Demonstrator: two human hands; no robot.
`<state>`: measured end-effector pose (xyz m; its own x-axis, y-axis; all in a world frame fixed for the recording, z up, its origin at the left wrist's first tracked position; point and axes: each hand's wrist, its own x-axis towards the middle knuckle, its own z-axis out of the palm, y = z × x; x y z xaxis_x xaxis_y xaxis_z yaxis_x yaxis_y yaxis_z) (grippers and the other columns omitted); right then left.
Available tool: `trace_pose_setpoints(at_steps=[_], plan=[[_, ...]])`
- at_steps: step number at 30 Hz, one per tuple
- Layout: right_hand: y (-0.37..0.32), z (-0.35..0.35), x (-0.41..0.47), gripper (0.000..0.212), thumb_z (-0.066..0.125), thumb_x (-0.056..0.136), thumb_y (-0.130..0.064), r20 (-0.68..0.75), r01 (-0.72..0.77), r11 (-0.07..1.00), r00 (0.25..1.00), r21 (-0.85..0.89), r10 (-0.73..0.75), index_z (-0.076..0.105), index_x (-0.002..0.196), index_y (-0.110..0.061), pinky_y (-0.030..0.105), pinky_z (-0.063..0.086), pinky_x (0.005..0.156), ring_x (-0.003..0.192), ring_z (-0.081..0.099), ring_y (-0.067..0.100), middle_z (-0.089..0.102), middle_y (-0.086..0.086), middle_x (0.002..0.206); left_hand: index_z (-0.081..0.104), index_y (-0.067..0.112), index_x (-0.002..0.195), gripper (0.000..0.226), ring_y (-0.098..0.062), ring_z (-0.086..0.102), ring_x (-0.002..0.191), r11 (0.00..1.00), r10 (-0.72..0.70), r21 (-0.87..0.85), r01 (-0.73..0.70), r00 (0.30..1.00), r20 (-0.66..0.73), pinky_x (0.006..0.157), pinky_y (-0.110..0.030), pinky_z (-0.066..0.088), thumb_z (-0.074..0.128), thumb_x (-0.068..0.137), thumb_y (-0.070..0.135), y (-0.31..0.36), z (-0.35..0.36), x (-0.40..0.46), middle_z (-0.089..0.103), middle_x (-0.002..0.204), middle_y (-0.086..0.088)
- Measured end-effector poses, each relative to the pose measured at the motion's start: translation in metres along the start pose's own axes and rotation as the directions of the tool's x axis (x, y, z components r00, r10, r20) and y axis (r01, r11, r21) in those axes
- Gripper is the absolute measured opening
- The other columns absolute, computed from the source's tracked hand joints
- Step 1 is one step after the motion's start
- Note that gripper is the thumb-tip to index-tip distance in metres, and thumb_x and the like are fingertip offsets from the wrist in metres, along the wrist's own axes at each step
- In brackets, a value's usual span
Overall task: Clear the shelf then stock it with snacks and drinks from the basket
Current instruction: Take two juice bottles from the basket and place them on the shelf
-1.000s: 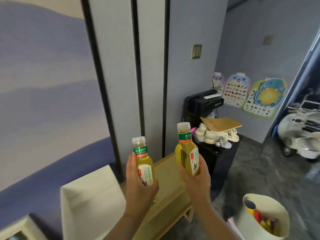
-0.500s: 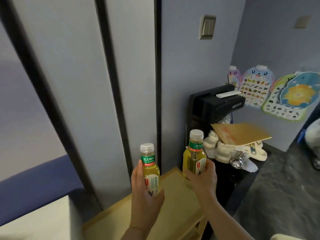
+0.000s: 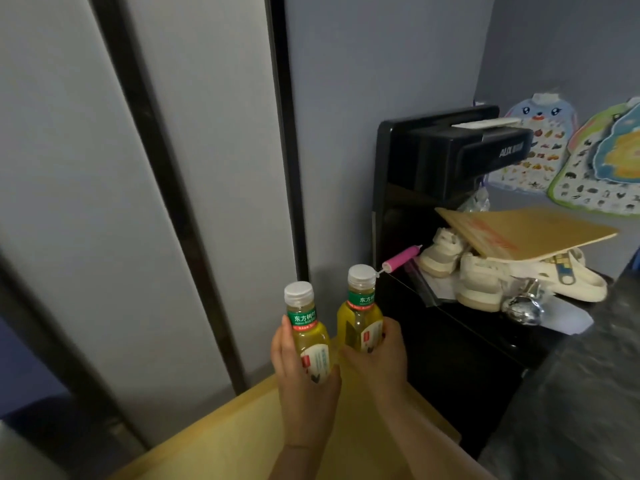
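Note:
I hold two small bottles of yellow-green tea, each with a white cap and a green neck label. My left hand (image 3: 304,379) grips the left bottle (image 3: 308,337) round its body. My right hand (image 3: 381,358) grips the right bottle (image 3: 360,317), which stands a little further back. Both are upright, close together, over the far end of the light wooden shelf top (image 3: 242,431) by the grey wall. The basket is out of view.
A black water dispenser (image 3: 450,161) stands right of the shelf, with small white shoes (image 3: 481,282), a cardboard sheet (image 3: 526,233), a pink pump (image 3: 401,259) and a shiny metal piece (image 3: 523,306) on its ledge. Children's picture charts (image 3: 540,147) hang on the right wall.
My view has moved closer to the wall and the shelf. Both hands have brought the bottles nearer together and lower over the shelf's far end.

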<state>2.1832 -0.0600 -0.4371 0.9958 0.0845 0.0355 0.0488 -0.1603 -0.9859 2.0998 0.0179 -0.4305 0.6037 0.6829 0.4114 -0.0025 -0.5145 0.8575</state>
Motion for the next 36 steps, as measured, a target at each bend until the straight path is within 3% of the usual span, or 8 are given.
trace_pose_setpoints(at_steps=[5, 9, 15, 18, 21, 24, 28, 36], plan=[[0.012, 0.006, 0.005, 0.069, 0.090, 0.062, -0.021, -0.012, 0.073, 0.997, 0.997, -0.020, -0.073, 0.046, 0.116, -0.028, 0.013, 0.047, 0.069, 0.094, 0.059, 0.007, 0.058, -0.007, 0.108, 0.014, 0.032, 0.146, 0.107, 0.008, 0.025, 0.125, 0.999, 0.043, 0.025, -0.042, 0.998, -0.039, 0.103, -0.021, 0.029, 0.079, 0.068, -0.001, -0.024, 0.017, 0.003, 0.029, 0.147, -0.002], [0.018, 0.012, 0.006, 0.070, 0.089, 0.064, -0.021, -0.024, 0.096, 0.995, 0.995, -0.004, -0.096, 0.044, 0.118, -0.029, 0.009, 0.043, 0.066, 0.097, 0.058, 0.007, 0.056, -0.008, 0.110, 0.012, 0.033, 0.146, 0.106, 0.002, 0.028, 0.129, 0.998, 0.061, 0.010, -0.061, 0.995, -0.078, 0.103, -0.020, 0.030, 0.080, 0.071, 0.005, -0.029, 0.025, 0.004, 0.028, 0.148, -0.001], [0.018, 0.012, 0.008, 0.089, 0.085, 0.070, -0.025, 0.042, 0.150, 0.983, 0.988, -0.107, -0.146, 0.033, 0.142, -0.026, 0.013, 0.038, 0.084, 0.112, 0.042, 0.002, 0.038, -0.014, 0.125, 0.011, 0.033, 0.146, 0.106, -0.006, 0.024, 0.137, 0.994, 0.089, 0.065, -0.086, 0.995, -0.049, 0.108, -0.026, 0.026, 0.082, 0.070, 0.012, -0.041, 0.025, 0.002, 0.026, 0.151, -0.003], [0.015, 0.007, 0.009, 0.078, 0.083, 0.073, -0.031, 0.112, 0.147, 0.981, 0.985, -0.123, -0.134, 0.038, 0.137, -0.028, 0.008, 0.039, 0.073, 0.107, 0.045, 0.002, 0.041, -0.013, 0.123, 0.015, 0.043, 0.142, 0.104, -0.003, 0.028, 0.133, 0.997, 0.052, 0.052, -0.052, 0.999, 0.008, 0.107, -0.025, 0.026, 0.083, 0.069, 0.014, -0.042, 0.016, 0.000, 0.031, 0.147, 0.006], [0.015, 0.005, 0.008, 0.070, 0.081, 0.075, -0.032, 0.146, 0.124, 0.983, 0.984, -0.132, -0.105, 0.041, 0.132, -0.031, 0.016, 0.041, 0.085, 0.107, 0.047, 0.002, 0.048, -0.013, 0.120, 0.012, 0.052, 0.136, 0.104, -0.001, 0.034, 0.125, 1.000, -0.024, 0.022, 0.022, 0.998, 0.061, 0.103, -0.029, 0.033, 0.082, 0.069, 0.014, -0.041, 0.008, -0.003, 0.033, 0.136, 0.019], [0.014, 0.008, 0.003, 0.068, 0.081, 0.075, -0.030, 0.163, 0.107, 0.985, 0.983, -0.139, -0.084, 0.041, 0.130, -0.032, 0.015, 0.041, 0.087, 0.107, 0.047, 0.002, 0.049, -0.012, 0.120, 0.014, 0.043, 0.142, 0.104, -0.005, 0.036, 0.123, 0.995, -0.069, 0.076, 0.069, 0.998, 0.007, 0.102, -0.034, 0.038, 0.083, 0.069, 0.016, -0.043, 0.004, -0.003, 0.038, 0.139, 0.006], [0.012, 0.014, 0.002, 0.066, 0.081, 0.075, -0.026, 0.162, 0.115, 0.987, 0.982, -0.109, -0.096, 0.041, 0.127, -0.033, 0.005, 0.038, 0.070, 0.106, 0.050, 0.001, 0.052, -0.010, 0.120, 0.013, 0.037, 0.144, 0.105, -0.009, 0.040, 0.120, 0.987, -0.040, 0.156, 0.044, 0.999, -0.031, 0.095, -0.032, 0.041, 0.083, 0.068, 0.020, -0.038, 0.007, -0.003, 0.038, 0.139, -0.003], [0.007, 0.004, -0.009, 0.073, 0.080, 0.075, -0.033, 0.182, 0.091, 0.987, 0.981, -0.130, -0.067, 0.038, 0.133, -0.039, 0.012, 0.040, 0.083, 0.113, 0.050, 0.002, 0.050, -0.011, 0.129, 0.010, 0.031, 0.147, 0.106, -0.024, 0.042, 0.131, 0.974, -0.046, 0.223, 0.044, 0.999, 0.002, 0.099, -0.040, 0.044, 0.082, 0.070, 0.025, -0.032, -0.003, -0.004, 0.033, 0.146, -0.004]])
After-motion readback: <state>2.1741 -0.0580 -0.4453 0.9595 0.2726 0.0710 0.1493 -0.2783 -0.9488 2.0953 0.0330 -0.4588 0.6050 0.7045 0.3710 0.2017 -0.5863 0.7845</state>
